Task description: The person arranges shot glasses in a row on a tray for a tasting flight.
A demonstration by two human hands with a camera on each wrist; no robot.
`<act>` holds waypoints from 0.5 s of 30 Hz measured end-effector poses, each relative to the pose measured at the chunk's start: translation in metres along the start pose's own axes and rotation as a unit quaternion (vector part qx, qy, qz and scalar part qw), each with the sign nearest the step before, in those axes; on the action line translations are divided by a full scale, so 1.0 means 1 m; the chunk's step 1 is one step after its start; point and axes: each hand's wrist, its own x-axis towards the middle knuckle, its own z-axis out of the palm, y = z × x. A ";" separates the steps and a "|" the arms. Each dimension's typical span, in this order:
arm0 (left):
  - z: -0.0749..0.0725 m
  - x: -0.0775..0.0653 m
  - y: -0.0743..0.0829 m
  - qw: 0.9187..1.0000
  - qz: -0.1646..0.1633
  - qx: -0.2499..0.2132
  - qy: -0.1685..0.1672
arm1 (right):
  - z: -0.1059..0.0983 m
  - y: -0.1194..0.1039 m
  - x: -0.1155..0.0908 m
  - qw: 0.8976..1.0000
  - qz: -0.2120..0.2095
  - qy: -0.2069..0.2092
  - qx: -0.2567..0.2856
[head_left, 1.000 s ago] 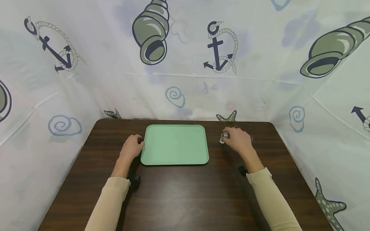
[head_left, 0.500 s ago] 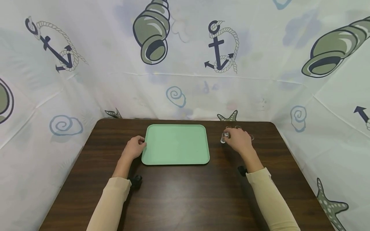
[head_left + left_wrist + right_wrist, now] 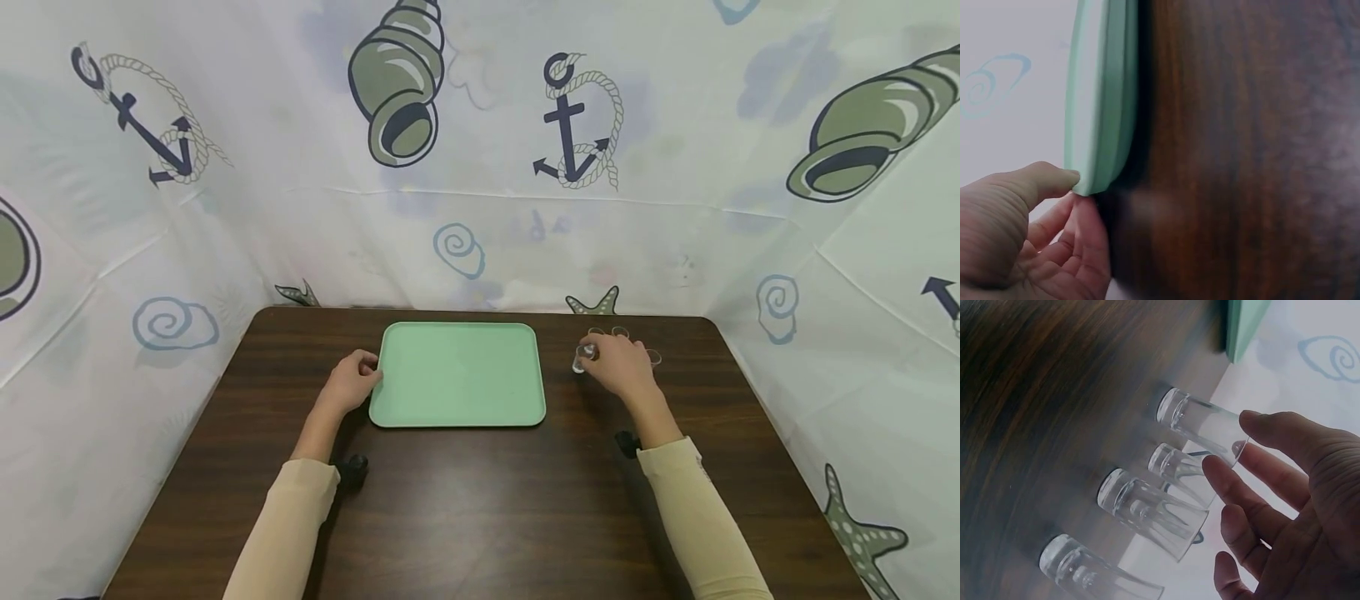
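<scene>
At the left short side of a light green tray, my left hand pinches the rim. In the left wrist view the thumb lies on the tray edge, with the fingers underneath. My right hand is to the right of the tray and pinches the rim of a clear shot glass between thumb and finger. That shot glass stands upright on the table, nearest the tray in the right wrist view. The remaining fingers are spread loosely beside it.
Several more clear shot glasses stand on the table close around the right hand, partly hidden by it in the head view. The dark wooden table ends at a white printed curtain behind and at both sides.
The left hand has edged slightly right, its fingers closing in on the tray's left rim. The right hand has stayed at the shot glass. The view has shifted a little.
</scene>
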 end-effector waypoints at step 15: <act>0.000 0.004 -0.010 1.000 0.013 -0.023 -0.005 | 0.000 0.001 0.000 0.999 -0.005 0.008 0.033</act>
